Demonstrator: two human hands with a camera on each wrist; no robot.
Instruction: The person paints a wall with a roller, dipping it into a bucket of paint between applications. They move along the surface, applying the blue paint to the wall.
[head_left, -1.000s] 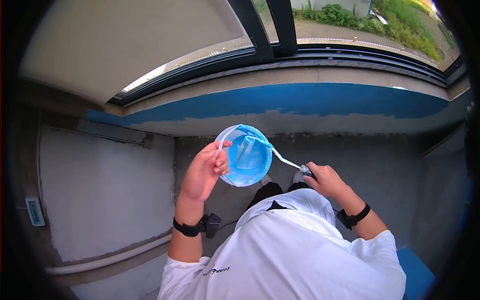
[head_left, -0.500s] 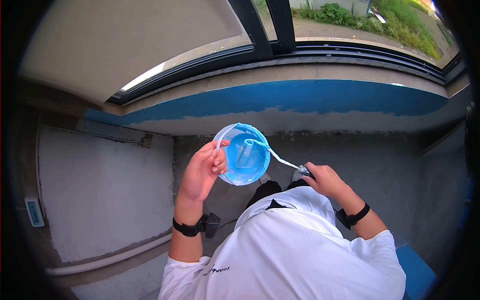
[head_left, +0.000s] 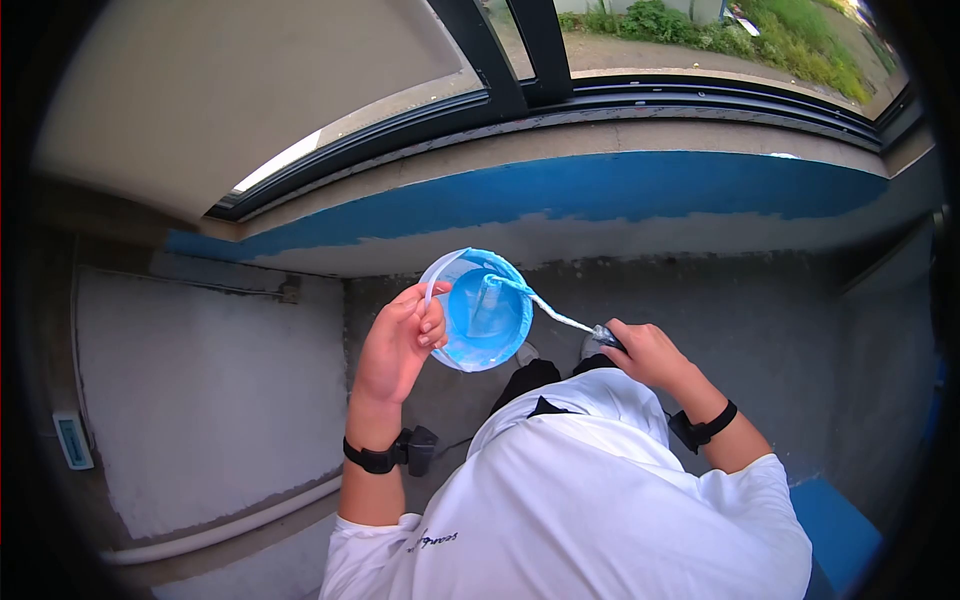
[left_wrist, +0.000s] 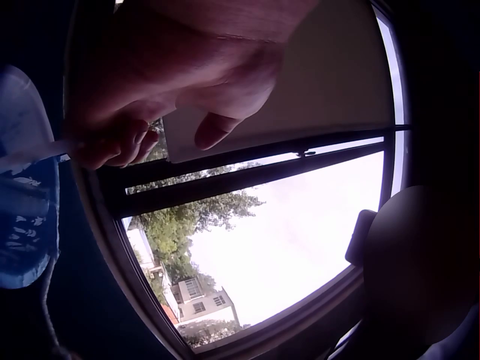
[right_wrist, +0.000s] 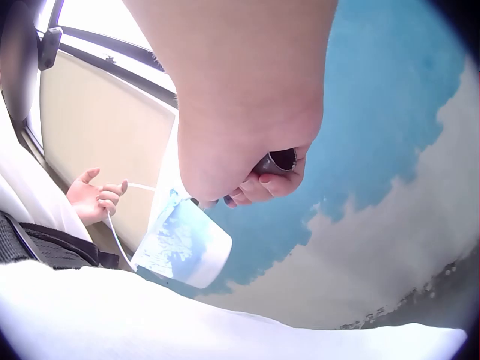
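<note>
A white bucket (head_left: 513, 342), coated inside with light blue paint, hangs tilted in front of the person's body. The left hand (head_left: 402, 345) holds it up by its white bail handle (head_left: 430, 283), fingers curled round the strip. Inside the bucket lies a paint roller, its paint-covered metal rod (head_left: 556, 314) reaching over the rim to the right. The right hand (head_left: 655, 357) grips the roller's dark handle (head_left: 607, 338); its hollow end (right_wrist: 282, 160) shows in the right wrist view. Blue smears mark the bucket's outside (right_wrist: 191, 244) there.
Ahead runs a low wall with a blue painted band (head_left: 600, 195) over bare grey plaster, under a dark window frame (head_left: 700, 97). A white pipe (head_left: 230, 521) crosses at lower left. A blue surface (head_left: 835, 530) shows at lower right, beside the concrete floor (head_left: 720, 310).
The bucket and left hand have drifted slightly left in the head view, and the window has shifted left and up. Both hands keep their holds; the roller stays in the bucket.
</note>
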